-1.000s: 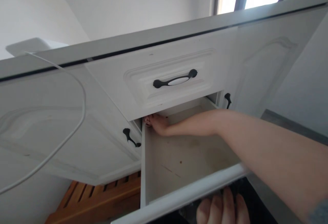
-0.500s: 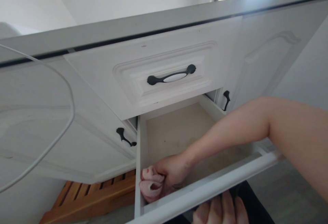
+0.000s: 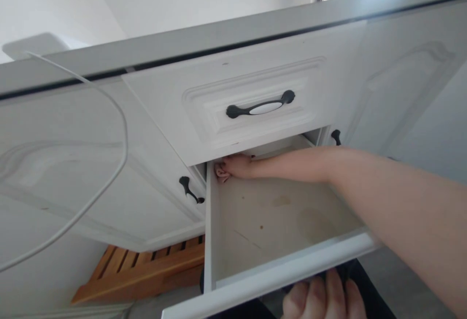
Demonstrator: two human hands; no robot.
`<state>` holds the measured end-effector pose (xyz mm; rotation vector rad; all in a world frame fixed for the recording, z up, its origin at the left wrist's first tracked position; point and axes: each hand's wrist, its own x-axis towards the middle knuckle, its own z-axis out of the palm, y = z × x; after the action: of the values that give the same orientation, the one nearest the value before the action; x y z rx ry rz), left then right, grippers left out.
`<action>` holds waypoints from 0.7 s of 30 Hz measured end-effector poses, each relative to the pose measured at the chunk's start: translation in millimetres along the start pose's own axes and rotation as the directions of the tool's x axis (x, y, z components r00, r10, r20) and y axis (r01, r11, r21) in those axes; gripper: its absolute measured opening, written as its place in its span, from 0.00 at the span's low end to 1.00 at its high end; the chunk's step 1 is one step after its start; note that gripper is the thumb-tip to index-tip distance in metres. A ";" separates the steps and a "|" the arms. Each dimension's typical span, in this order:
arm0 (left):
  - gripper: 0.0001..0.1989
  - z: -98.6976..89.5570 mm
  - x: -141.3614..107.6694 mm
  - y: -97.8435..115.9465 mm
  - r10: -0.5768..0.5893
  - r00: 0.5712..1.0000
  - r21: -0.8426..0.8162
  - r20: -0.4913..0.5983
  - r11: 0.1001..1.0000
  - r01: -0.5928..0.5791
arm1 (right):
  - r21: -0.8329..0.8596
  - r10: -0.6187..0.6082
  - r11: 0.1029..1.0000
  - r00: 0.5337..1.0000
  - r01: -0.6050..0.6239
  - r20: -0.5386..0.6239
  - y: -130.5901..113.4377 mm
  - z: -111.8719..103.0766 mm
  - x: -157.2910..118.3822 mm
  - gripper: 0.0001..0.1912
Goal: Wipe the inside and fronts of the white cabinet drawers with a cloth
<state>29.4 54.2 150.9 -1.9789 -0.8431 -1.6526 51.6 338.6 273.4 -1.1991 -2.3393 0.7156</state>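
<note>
A pulled-out white drawer [image 3: 248, 280] has small spots and pale brown stains on its bottom. My right hand [image 3: 239, 165] reaches into the drawer's back left corner, closed on a crumpled pink cloth [image 3: 221, 173] that touches the left side wall. My left hand [image 3: 323, 299] is at the bottom of the view, its fingers curled against the outer side of the drawer front; what lies under them is mostly hidden.
Above is a closed drawer with a black and white handle [image 3: 260, 107], under a grey countertop [image 3: 204, 34]. Cabinet doors with dark handles flank the drawers. A white cable [image 3: 124, 134] hangs at left. A slatted wooden piece [image 3: 146, 270] stands low at left.
My right hand has moved with the pink cloth from the drawer's front left corner to its back left corner. My left hand keeps its place at the drawer front. The view has shifted slightly.
</note>
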 end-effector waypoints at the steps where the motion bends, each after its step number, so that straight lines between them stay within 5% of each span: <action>1: 0.03 -0.2 0.8 -1.0 0.015 1.000 -0.001 0.005 1.000 -0.015 | -0.055 -0.001 0.999 1.000 0.002 0.018 2.7 4.6 4.7 0.10; 5: 0.03 -1.6 2.4 -4.9 0.087 0.996 -0.009 0.003 0.996 -0.087 | -0.246 -0.019 0.968 0.989 0.055 0.145 7.5 13.7 3.8 0.09; 9: 0.08 -0.1 -4.8 -5.0 0.120 0.993 0.017 -0.009 0.993 -0.120 | -0.327 -0.068 0.927 0.941 0.183 0.332 -13.2 25.2 -49.4 0.08; 13: 0.11 2.5 -10.5 -2.5 0.120 0.993 0.044 0.014 0.992 -0.121 | -0.162 -0.175 0.928 0.776 0.336 0.606 -43.4 40.9 -111.2 0.10; 16: 0.09 1.3 -6.2 -2.2 0.117 0.993 0.026 0.005 0.993 -0.117 | 0.057 -0.237 0.955 0.628 0.293 0.741 -47.7 29.1 -116.5 0.03; 18: 0.04 -1.3 0.8 -2.4 0.098 0.995 0.006 0.010 0.995 -0.098 | 0.000 -0.224 0.952 0.694 0.307 0.684 -39.7 7.9 -99.0 0.02; 21: 0.06 -5.5 13.0 -2.1 0.069 0.997 -0.015 0.047 0.998 -0.069 | -0.366 -0.189 0.866 0.901 0.340 0.390 -18.5 -27.0 -62.8 0.08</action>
<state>25.4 54.4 164.6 -2.0402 -0.7729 -1.5830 89.7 284.1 297.9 -0.9243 -2.9982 0.3371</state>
